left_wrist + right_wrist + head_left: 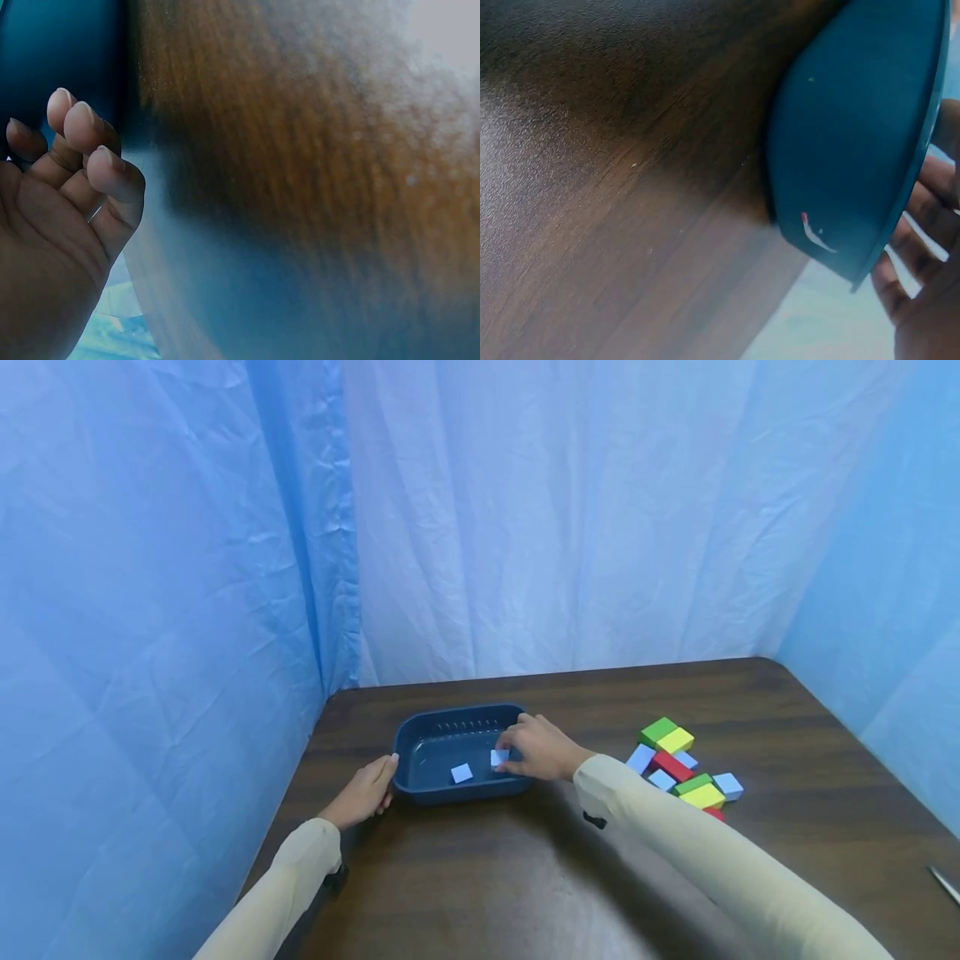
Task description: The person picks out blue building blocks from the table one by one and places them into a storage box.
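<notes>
A dark blue plastic basket [450, 793] stands on the table, slots along its far wall. At its left end, my left hand [366, 789] holds the rim, thumb on top and fingers outside. The left wrist view shows this hand's curled fingers [105, 169] beside the basket wall [60, 52]. Reaching over the right end, my right hand [542, 748] pinches a pale blue block [498, 758] inside the basket. Another pale blue block [461, 773] lies on the basket floor. In the right wrist view, the basket's side [847, 142] hides the fingertips and block.
Right of the basket lies a loose pile of blocks: green [657, 730], yellow [702, 797], red [672, 766] and pale blue [727, 787]. A thin metallic item [943, 885] shows at the right edge. Blue curtains [570, 527] surround the brown wooden table [480, 877].
</notes>
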`<state>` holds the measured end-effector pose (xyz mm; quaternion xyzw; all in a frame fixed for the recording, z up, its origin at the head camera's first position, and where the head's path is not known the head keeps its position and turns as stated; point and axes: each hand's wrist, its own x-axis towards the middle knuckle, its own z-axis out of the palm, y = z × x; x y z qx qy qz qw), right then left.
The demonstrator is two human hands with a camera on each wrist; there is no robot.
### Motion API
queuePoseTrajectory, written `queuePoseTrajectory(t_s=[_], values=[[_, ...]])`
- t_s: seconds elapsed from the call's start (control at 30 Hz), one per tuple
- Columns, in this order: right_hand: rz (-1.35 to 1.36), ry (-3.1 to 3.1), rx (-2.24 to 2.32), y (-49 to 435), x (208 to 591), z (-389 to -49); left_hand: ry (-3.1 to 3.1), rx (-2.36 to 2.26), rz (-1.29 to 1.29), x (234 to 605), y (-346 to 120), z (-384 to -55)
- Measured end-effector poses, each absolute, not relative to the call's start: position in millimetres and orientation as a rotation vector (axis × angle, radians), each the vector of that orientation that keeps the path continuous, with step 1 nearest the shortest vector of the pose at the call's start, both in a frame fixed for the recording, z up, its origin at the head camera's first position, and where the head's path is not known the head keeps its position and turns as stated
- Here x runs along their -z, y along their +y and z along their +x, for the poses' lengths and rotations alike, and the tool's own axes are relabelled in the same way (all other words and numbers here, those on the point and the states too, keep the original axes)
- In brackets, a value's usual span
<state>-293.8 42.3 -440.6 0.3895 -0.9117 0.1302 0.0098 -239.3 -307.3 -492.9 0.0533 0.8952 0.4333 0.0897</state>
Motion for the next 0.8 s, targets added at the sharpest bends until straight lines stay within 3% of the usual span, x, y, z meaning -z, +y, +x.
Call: queuePoseTrajectory(t_s=[0.8], values=[[1.335, -2.99, -0.32, 29.4, 440.6, -295.0, 2.68, -1.267, 0.129, 493.5, -305.4, -238.9]])
